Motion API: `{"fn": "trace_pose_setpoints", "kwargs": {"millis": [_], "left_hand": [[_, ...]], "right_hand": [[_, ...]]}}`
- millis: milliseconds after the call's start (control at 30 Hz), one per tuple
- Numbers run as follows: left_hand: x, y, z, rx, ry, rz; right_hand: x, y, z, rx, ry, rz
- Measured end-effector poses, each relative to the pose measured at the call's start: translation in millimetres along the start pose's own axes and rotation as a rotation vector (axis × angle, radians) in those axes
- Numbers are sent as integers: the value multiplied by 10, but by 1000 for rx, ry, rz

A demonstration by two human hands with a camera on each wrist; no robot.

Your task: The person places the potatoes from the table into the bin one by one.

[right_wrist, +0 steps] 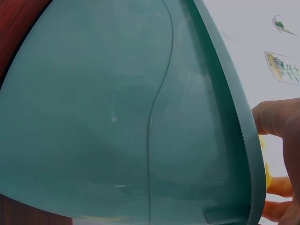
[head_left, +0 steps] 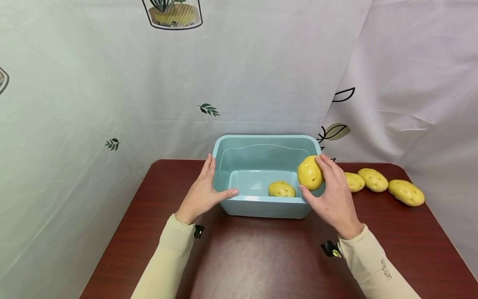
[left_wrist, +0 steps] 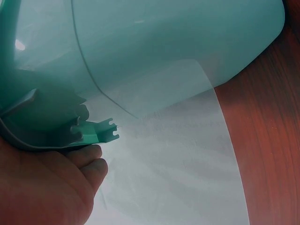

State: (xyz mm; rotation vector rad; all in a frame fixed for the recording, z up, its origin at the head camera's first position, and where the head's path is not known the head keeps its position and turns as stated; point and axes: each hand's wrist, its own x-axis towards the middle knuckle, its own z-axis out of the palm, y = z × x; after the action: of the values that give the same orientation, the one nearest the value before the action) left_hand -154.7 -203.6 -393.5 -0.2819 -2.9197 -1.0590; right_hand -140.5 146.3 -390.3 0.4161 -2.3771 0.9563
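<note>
A light blue plastic bin stands near the table's far edge. My left hand rests against its left front corner, fingers straight along the left side and thumb stretched over the front rim. In the left wrist view, fingers lie just outside the rim. Above the bin's right end, my right hand holds a yellow potato between thumb and fingers. On the bin's floor, close to the front wall, lies another potato. The bin wall fills most of the right wrist view and hides most of the held potato.
Right of the bin, three more potatoes lie on the dark red table: a partly covered potato beside my right hand, a middle potato and an outer potato. A white printed cloth hangs behind the table.
</note>
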Motion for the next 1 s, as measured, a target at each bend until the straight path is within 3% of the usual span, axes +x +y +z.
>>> {"fn": "trace_pose_setpoints", "kwargs": {"millis": [333,1000], "left_hand": [[-7,-14,5,2,-1,-4],[0,4,-4,2,0,-4]], "right_hand": [[23,-17,45,-11,-51,-13],[15,21,93,-17,-59,-32]]}}
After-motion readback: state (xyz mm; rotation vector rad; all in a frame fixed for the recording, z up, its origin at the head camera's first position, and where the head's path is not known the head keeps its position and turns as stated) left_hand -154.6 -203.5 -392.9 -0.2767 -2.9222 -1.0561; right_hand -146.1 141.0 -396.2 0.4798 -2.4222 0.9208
